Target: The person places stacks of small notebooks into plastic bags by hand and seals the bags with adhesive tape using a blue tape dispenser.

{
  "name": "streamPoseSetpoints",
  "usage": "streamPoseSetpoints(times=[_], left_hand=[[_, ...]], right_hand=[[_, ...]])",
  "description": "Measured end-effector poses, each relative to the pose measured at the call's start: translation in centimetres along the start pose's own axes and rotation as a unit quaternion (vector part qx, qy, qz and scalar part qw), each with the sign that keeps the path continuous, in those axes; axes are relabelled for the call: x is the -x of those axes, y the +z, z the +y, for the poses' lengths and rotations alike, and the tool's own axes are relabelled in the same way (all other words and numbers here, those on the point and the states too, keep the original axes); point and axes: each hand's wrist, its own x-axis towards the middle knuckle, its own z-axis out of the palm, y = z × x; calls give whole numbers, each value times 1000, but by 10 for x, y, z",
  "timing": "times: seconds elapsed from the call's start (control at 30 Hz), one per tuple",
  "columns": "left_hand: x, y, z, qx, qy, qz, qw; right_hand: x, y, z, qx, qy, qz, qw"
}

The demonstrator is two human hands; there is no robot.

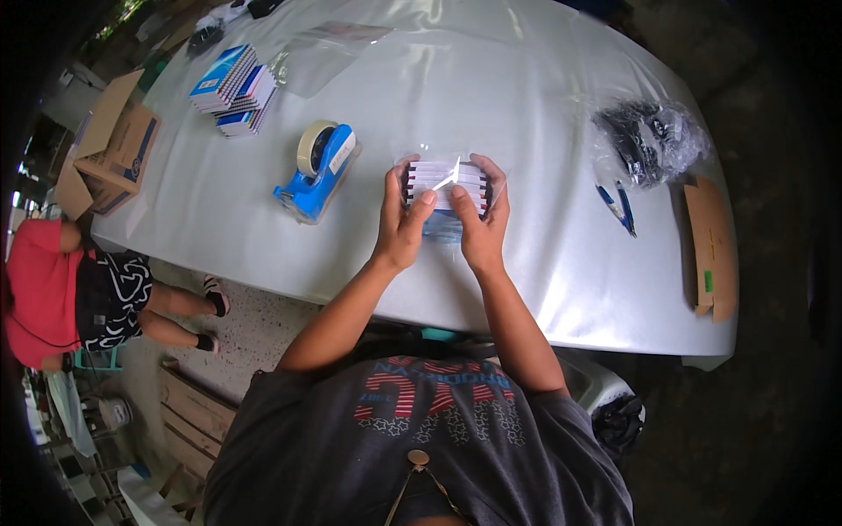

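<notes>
A pack of small spiral notebooks (pixel 445 182) in clear plastic wrap is held between my two hands over the table. My left hand (pixel 403 219) grips its left side, thumb lying on the near part of the pack. On the opposite side my right hand (pixel 482 223) has its fingers curled round the edge and its thumb on top. The pack's white page edges face up, and light glares off the film. Left of my hands stands a blue tape dispenser (pixel 326 184) with a roll of clear tape (pixel 309 149).
Stacked spiral notebooks (pixel 232 88) sit far left beside a clear plastic sheet (pixel 329 57). A cardboard box (pixel 127 153) is at the left edge. Rightward lie pens (pixel 619 209), a plastic bag with black contents (pixel 649 140) and a cardboard piece (pixel 712 245). Another person (pixel 66 289) is at left.
</notes>
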Motion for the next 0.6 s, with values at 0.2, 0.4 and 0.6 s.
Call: streamPoseSetpoints(times=[0.2,0.4,0.6], left_hand=[[5,-8,-27,-9,11,68,998],[3,1,-16,-83,24,27,996],[19,-7,1,-206,146,129,959]], right_hand=[[0,11,8,91,-20,14,996],[0,2,7,77,7,47,996],[4,14,0,62,6,21,998]])
